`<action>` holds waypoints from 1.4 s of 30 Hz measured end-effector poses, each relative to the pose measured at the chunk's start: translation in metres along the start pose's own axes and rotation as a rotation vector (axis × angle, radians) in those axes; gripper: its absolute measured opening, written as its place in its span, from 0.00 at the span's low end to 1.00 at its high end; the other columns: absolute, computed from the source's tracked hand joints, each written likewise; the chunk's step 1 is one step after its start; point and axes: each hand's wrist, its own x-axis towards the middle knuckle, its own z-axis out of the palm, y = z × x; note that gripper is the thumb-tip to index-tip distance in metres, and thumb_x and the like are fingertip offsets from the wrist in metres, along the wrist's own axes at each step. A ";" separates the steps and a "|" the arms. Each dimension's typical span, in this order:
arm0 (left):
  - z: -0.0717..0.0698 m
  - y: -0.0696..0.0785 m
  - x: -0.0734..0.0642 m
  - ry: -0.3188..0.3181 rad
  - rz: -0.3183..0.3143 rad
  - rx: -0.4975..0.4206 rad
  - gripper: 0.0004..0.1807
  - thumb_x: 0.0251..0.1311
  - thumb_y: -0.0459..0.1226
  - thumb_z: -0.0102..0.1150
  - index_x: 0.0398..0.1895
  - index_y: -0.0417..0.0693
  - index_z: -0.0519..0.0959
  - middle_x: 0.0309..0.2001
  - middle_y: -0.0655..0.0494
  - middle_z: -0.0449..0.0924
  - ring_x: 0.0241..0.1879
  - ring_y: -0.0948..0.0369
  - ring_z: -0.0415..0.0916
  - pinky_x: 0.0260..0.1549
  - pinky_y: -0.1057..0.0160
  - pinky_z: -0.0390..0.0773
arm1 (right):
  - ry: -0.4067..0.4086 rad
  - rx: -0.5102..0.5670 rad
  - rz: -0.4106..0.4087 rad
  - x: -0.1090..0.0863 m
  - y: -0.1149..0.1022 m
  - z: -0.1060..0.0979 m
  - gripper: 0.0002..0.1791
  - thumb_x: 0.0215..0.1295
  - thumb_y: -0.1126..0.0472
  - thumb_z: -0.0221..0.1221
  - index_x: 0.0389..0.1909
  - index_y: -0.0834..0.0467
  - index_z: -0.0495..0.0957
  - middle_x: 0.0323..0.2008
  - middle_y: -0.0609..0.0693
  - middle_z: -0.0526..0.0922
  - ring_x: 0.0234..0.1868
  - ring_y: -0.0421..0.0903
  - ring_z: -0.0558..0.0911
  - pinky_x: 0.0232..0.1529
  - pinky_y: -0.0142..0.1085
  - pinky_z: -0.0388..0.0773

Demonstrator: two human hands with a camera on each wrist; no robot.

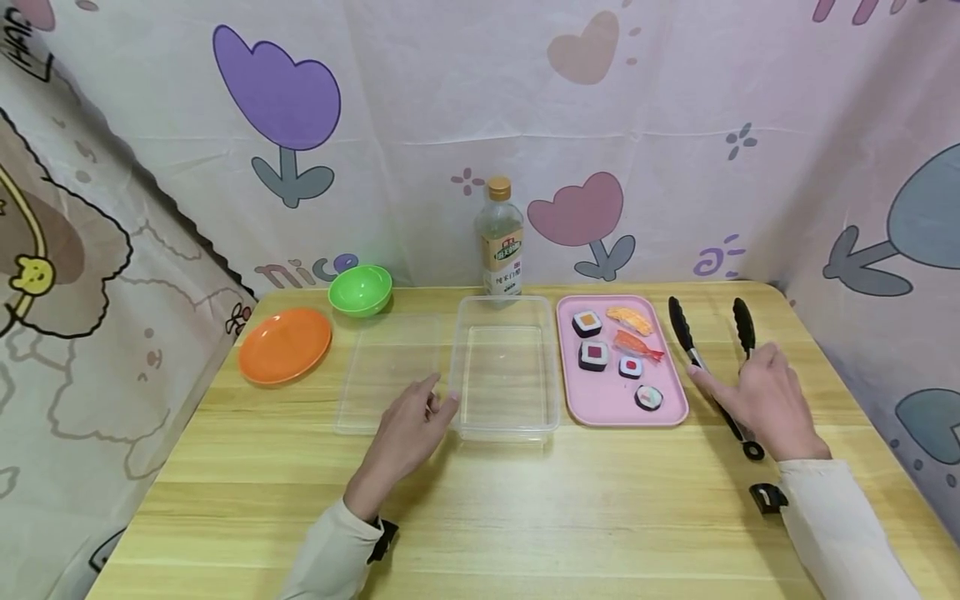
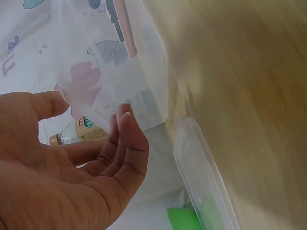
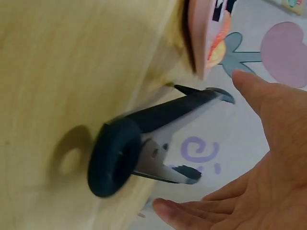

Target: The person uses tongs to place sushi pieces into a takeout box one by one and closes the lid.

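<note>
My right hand (image 1: 772,404) is over the black-and-metal tongs (image 1: 722,407), which lie spread on the table with their ring end towards me. In the right wrist view its thumb and fingers stand wide apart beside the tongs (image 3: 165,112), gripping nothing. At the left front edge of a clear plastic container (image 1: 506,425) is my left hand (image 1: 408,429), fingers loosely bent and thumb right at the container's side. The left wrist view shows nothing held in that hand. A flat clear lid (image 1: 390,367) lies left of the container, partly covered by the left hand.
A pink tray (image 1: 600,404) with several sushi pieces sits between container and tongs. Behind the container stands a bottle (image 1: 501,242) with a yellow-brown cap. A green bowl (image 1: 361,290) and an orange plate (image 1: 285,346) are at the left back, near the patterned curtain (image 1: 420,100).
</note>
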 end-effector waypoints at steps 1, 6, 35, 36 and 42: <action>0.001 0.000 0.001 -0.003 -0.003 -0.009 0.34 0.73 0.50 0.53 0.72 0.35 0.67 0.36 0.55 0.72 0.34 0.59 0.70 0.36 0.58 0.71 | -0.023 -0.001 0.023 0.002 0.001 0.000 0.62 0.62 0.26 0.56 0.55 0.87 0.51 0.42 0.82 0.61 0.36 0.70 0.69 0.33 0.61 0.72; 0.005 0.001 0.003 -0.023 -0.005 -0.035 0.33 0.73 0.49 0.54 0.72 0.35 0.67 0.25 0.57 0.71 0.23 0.61 0.66 0.28 0.60 0.69 | -0.101 -0.011 0.103 0.011 0.005 0.004 0.66 0.61 0.24 0.53 0.55 0.89 0.49 0.43 0.84 0.60 0.39 0.73 0.69 0.38 0.64 0.72; 0.015 0.005 0.004 -0.077 0.002 -0.108 0.33 0.68 0.37 0.44 0.74 0.31 0.61 0.13 0.64 0.56 0.12 0.66 0.47 0.10 0.69 0.50 | 0.011 0.131 0.102 0.018 0.016 0.010 0.66 0.62 0.29 0.59 0.70 0.84 0.47 0.60 0.87 0.58 0.57 0.82 0.65 0.53 0.72 0.65; 0.015 0.004 0.004 -0.076 0.001 -0.106 0.33 0.68 0.37 0.44 0.74 0.31 0.61 0.13 0.64 0.56 0.12 0.66 0.47 0.10 0.69 0.50 | 0.020 0.141 0.097 0.017 0.016 0.009 0.66 0.61 0.29 0.60 0.71 0.83 0.46 0.61 0.86 0.58 0.58 0.82 0.64 0.55 0.72 0.64; 0.014 0.003 0.003 -0.080 -0.010 -0.107 0.33 0.68 0.38 0.44 0.74 0.31 0.61 0.13 0.64 0.55 0.12 0.66 0.46 0.10 0.68 0.50 | 0.073 0.173 0.058 0.007 0.017 0.001 0.66 0.59 0.30 0.64 0.74 0.78 0.46 0.65 0.84 0.59 0.60 0.81 0.64 0.55 0.72 0.63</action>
